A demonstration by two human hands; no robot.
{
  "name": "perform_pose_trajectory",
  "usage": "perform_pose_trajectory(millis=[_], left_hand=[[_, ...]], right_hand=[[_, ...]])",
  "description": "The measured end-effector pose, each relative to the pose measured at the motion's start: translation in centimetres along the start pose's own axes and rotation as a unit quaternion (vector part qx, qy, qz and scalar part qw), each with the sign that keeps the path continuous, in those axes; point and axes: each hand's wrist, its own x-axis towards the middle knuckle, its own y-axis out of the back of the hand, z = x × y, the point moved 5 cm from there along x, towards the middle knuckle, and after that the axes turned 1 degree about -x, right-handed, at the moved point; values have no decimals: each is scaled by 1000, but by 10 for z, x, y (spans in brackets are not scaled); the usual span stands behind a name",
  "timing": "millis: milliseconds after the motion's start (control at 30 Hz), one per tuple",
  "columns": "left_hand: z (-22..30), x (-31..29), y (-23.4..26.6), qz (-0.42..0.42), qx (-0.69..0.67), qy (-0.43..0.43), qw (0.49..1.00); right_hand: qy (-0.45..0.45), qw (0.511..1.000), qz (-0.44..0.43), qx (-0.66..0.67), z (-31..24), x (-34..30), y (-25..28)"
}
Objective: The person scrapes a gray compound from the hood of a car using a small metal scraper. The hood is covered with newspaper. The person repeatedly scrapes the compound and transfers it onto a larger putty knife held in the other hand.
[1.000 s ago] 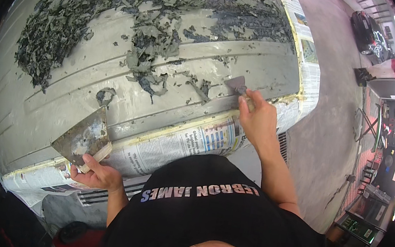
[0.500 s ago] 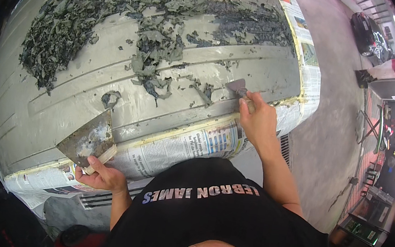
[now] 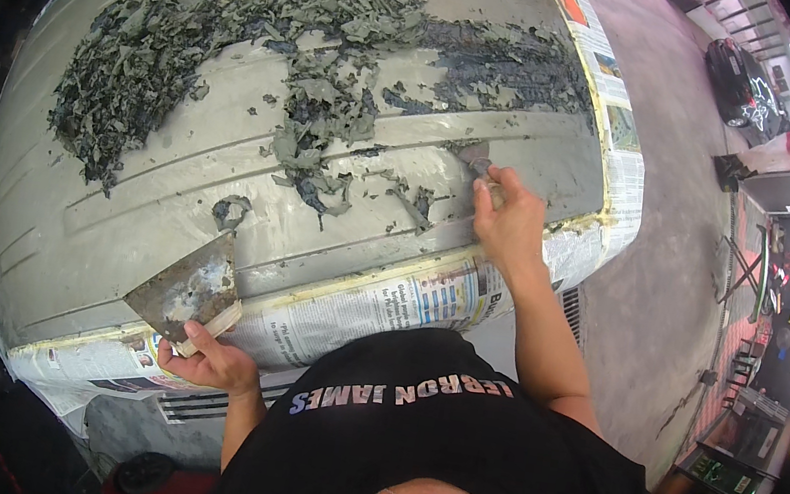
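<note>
My right hand [image 3: 511, 225] is closed round the handle of a small putty knife [image 3: 475, 156], its blade on the ribbed grey-beige vehicle panel [image 3: 216, 156]. In my left hand [image 3: 215, 363] is a wide scraper [image 3: 191, 286] with a broad, stained metal blade and a pale handle; it is held over the panel's near edge. Peeled dark-grey paint flakes [image 3: 127, 73] lie heaped at the left and across the middle. A small curl of paint [image 3: 230, 213] sits just beyond the wide blade. Wrinkled dark paint [image 3: 510, 71] covers the far right area.
Taped newspaper [image 3: 345, 316] borders the panel's near side, and more newspaper [image 3: 624, 128] runs along its right side. Concrete floor [image 3: 662, 254] stretches to the right. Beyond are a dark car [image 3: 741, 83], a folding stand [image 3: 745, 258] and dark cabinets [image 3: 742, 437]. Something red [image 3: 154, 491] stands at lower left.
My right hand has pushed the putty knife slightly away from me along the panel. My left hand still holds the wide scraper in about the same place; the whole view has shifted a little.
</note>
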Motion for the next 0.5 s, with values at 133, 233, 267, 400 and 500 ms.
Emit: perform_pose_trajectory(millis=[133,233,267,400,500], left_hand=[[3,1,-1,-8,11,0,1000],[1,2,0,-1,26,-6,1000],[1,3,2,1,32,-6,999],[0,0,-1,-4,13,19,1000],[4,-1,-2,-6,29,9,1000]], right_hand=[[99,992,-44,61,-74,-17,-24],[114,989,-96,27,-108,-25,-16],[113,991,-64,36,-96,-23,-12],[-41,997,-14,65,11,-10,28],[-144,982,-10,125,90,17,65]])
